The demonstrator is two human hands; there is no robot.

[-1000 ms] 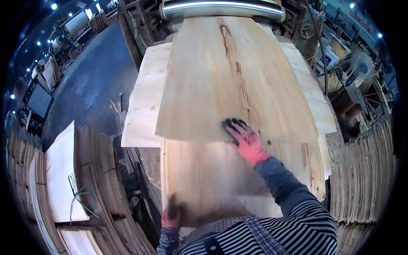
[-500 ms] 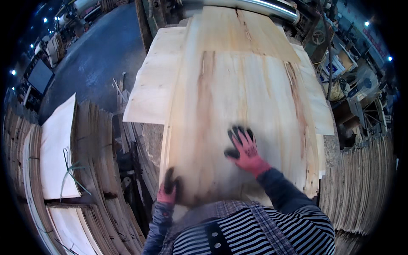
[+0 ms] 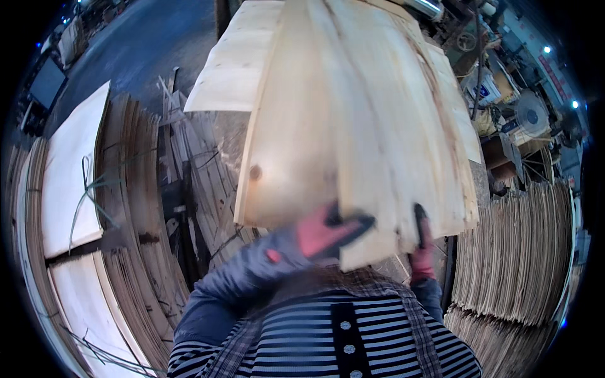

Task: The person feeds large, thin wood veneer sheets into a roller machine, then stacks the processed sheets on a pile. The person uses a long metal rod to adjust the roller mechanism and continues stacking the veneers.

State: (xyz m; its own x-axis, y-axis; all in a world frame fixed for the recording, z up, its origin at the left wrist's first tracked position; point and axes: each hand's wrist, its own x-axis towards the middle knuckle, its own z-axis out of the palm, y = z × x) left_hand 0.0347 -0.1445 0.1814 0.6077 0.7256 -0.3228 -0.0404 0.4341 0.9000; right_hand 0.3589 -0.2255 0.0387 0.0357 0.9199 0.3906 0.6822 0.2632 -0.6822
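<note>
Gripping the veneer sheet's (image 3: 353, 120) near edge, both hands' fingers (image 3: 419, 220) curl over it.

I see pale cream-yellow veneer sheets (image 3: 359, 120) streaked with reddish-brown grain and one dark round knot near the left edge. My gloves are pink-red with black fingers, on the left hand (image 3: 328, 230) and the right hand (image 3: 421, 242), though blur softens the left one. My sleeve (image 3: 233, 283) is grey-blue; my shirt (image 3: 328, 334) shows navy-and-white stripes under brownish plaid. The stacks of veneer (image 3: 517, 252) to the right look tan-brown; the far floor (image 3: 157, 44) seems dark blue-grey.
</note>
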